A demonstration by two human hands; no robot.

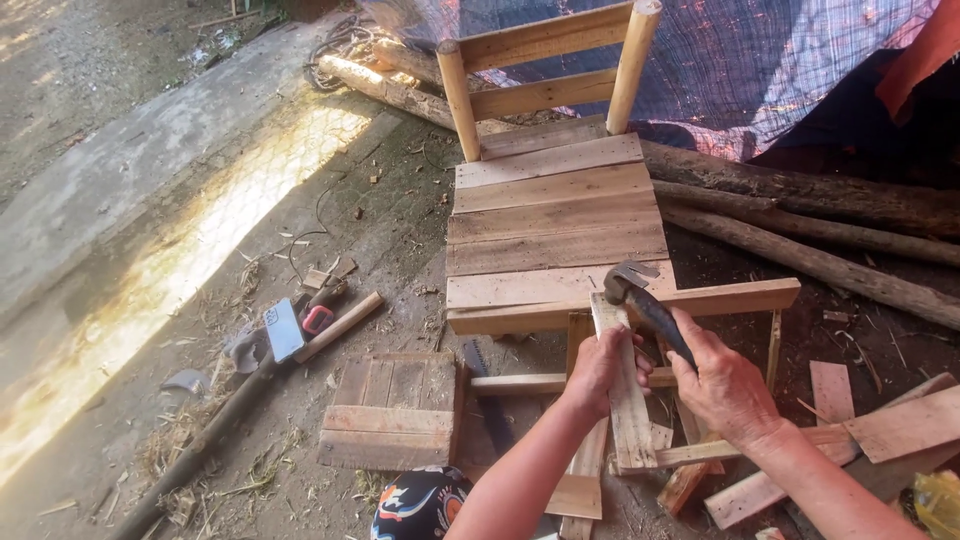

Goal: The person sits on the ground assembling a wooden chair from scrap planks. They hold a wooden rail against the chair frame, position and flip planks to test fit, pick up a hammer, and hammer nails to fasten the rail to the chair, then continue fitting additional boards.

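Observation:
A wooden chair [555,215] with a plank seat and round back posts stands before me. My left hand [600,368] grips a narrow wooden slat [628,400] that leans upright against the seat's front rail [740,297]. My right hand [722,385] holds a claw hammer [640,295] by its dark handle. The hammer's metal head rests at the slat's top end, beside the front edge of the seat.
A small slatted wooden panel [392,410] lies on the dirt floor at left. Near it lie a handsaw [485,395], a long-handled tool [250,385] and a tape measure [318,318]. Loose planks [905,425] sit at right, logs [800,195] behind the chair.

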